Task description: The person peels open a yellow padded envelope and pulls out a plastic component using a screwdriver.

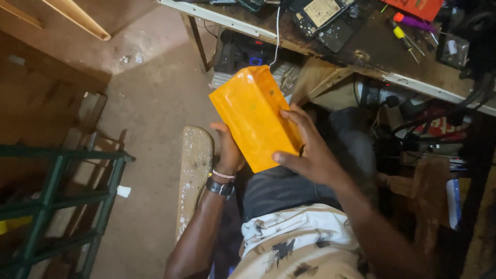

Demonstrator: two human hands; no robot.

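Note:
An orange rectangular plastic box (253, 113) is held up over my lap, tilted with its upper end toward the workbench. My left hand (228, 150) grips it from underneath at its lower left edge; a dark watch and a bead bracelet sit on that wrist. My right hand (310, 150) clasps the box's lower right side, fingers spread along its face and edge. A white cable (276, 36) hangs from the bench just behind the box's top.
A cluttered workbench (372, 51) runs across the top right with phones, screwdrivers (405, 39) and tangled cables. A dark device with a blue light (248, 54) sits under it. A worn wooden plank (194, 170) lies at my left; a green metal rack (62, 201) stands at far left.

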